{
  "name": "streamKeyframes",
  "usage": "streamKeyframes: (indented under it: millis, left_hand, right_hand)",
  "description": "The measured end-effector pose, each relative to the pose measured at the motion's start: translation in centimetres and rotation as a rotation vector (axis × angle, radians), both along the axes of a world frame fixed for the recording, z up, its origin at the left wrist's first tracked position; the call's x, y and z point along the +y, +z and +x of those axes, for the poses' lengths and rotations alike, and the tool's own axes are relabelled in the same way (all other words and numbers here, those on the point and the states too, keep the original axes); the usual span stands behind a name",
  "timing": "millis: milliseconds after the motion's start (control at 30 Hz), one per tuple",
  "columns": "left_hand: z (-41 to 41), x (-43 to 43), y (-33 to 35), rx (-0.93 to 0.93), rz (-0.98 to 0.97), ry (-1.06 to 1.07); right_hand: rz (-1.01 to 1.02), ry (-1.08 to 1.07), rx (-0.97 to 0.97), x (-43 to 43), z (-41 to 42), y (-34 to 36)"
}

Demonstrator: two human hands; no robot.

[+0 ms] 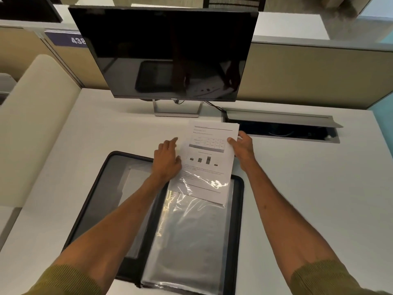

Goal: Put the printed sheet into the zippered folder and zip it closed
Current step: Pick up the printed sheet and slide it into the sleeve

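So the big white office desk was where all this sat, with a dark, switched-off flat monitor on a silver stand at the far side and an open grey cable hatch sunk into the top to the right of it. Nearer me, the black zippered folder with clear plastic sleeves lay wide open and flat, zip completely undone, its sleeves stacked on the right half.

The white printed sheet with a table and a small bar chart was only partway in: its near end was tucked under the crinkly top sleeve, while the far half stuck out past the folder's far edge onto the desk, a bit tilted.

My right hand had the sheet pinched at its right edge, thumb on top, fingers underneath. My left hand lay along the sheet's left edge near the folder's far rim, fingers loosely spread and pointing away, not gripping anything as far as I could tell. Olive ribbed sleeves were pushed up both forearms.
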State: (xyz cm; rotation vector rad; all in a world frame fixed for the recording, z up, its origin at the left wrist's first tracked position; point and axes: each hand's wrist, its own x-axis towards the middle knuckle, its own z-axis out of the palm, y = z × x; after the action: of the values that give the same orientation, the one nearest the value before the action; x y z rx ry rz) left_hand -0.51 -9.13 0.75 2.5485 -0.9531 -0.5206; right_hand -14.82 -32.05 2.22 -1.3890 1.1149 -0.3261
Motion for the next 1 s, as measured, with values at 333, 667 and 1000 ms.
streamKeyframes:
  millis: [333, 667, 1000]
  left_hand:
    - [-3.1, 0.7, -1.5, -0.177, 0.063, -0.568]
    - [-3.6, -0.9, -1.8, -0.195, 0.103, -0.584]
    - [-4.2, -0.7, -2.0, -0.251, 0.089, -0.6]
  right_hand:
    - [-0.069, 0.042, 0.068, -0.1, 1.5, 0.3]
    - [-0.055, 0.126, 0.159, 0.3, 0.9, -0.1]
    - [-0.011, 0.155, 0.102, 0.6, -0.7, 0.0]
